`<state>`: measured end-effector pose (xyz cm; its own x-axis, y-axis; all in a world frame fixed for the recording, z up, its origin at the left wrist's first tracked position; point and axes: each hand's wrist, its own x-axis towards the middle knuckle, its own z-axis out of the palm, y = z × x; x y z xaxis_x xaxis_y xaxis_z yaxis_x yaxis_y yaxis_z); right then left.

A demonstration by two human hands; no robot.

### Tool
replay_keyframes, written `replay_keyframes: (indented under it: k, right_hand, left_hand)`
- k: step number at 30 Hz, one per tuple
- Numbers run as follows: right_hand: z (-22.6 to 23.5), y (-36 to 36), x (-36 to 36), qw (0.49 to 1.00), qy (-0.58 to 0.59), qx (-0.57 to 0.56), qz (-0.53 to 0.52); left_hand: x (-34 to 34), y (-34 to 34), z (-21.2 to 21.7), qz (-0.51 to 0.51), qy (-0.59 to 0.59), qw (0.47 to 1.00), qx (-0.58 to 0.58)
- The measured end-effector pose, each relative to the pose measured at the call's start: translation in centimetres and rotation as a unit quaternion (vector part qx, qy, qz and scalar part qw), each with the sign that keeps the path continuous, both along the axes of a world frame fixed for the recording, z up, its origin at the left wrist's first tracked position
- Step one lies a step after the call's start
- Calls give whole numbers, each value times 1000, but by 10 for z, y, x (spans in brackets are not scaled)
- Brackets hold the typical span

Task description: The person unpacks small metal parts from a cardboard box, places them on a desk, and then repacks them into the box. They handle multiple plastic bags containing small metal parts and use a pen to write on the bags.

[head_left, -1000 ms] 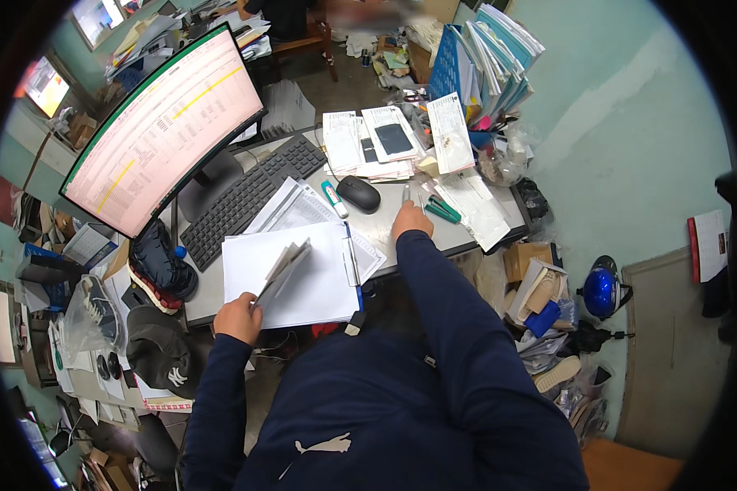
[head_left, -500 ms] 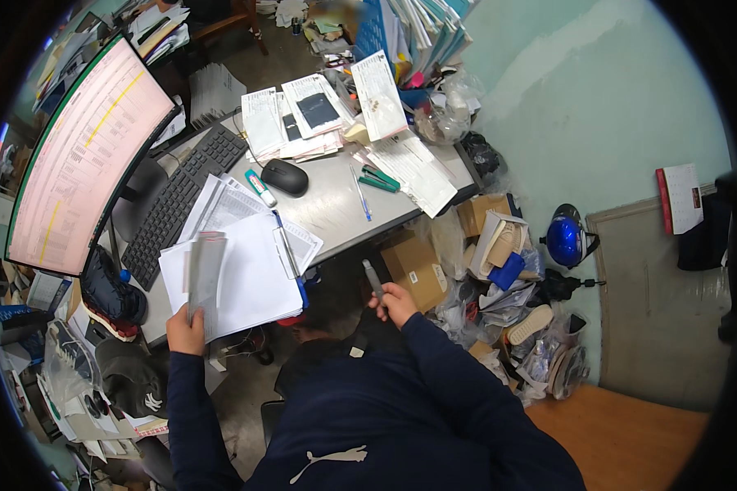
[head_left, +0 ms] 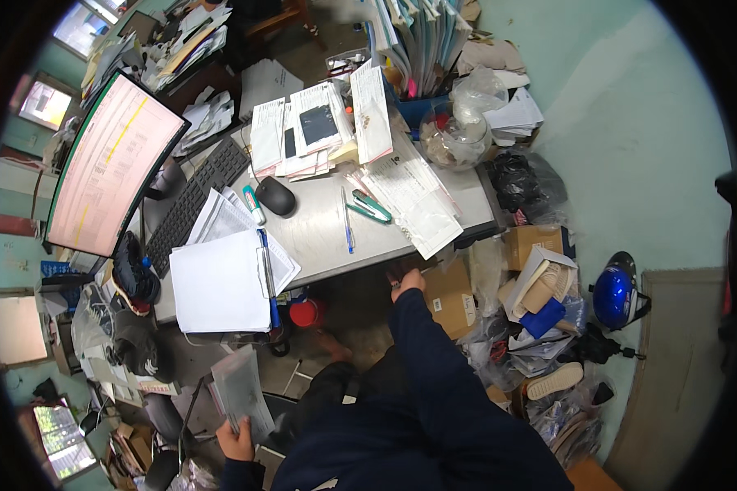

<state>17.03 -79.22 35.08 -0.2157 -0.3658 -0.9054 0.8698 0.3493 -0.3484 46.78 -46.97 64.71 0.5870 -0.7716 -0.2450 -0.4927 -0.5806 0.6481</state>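
Note:
My left hand point(head_left: 236, 442) is closed on the lower edge of a thin, greyish translucent plastic sleeve point(head_left: 242, 386). The sleeve hangs below the desk's front edge, apart from the clipboard with white sheets point(head_left: 221, 282). My right hand point(head_left: 408, 284) is curled near the desk's front edge, beside a brown cardboard box point(head_left: 449, 299). What sits in its fingers is dark and blurred, so I cannot make it out. On the desk lie a pen point(head_left: 346, 219) and a green stapler point(head_left: 370, 207), both beyond my right hand.
A monitor point(head_left: 115, 164), keyboard point(head_left: 196, 200) and black mouse point(head_left: 276, 196) stand on the left of the desk point(head_left: 319, 245). Several stacked papers point(head_left: 266, 135) lie at its back. Boxes, bags and a shoe sole point(head_left: 555, 381) crowd the floor at right, below a blue helmet point(head_left: 618, 296).
My left hand has drawn the sleeve off the clipboard, toward me and down. My right hand has moved forward to the desk edge; the grey stick-like tool seen in it earlier no longer shows clearly.

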Motion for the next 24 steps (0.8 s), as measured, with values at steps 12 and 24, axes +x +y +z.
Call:
replay_keyframes:
  k: [12,24]
  right_hand:
    - [9,-8,-4,995,-97,-11,34]
    - [8,76,-31,996,-75,-19,42]
  left_hand:
    - [-38,37,18,51,-51,997,19]
    - [42,-47,-14,-27,15,997,-74]
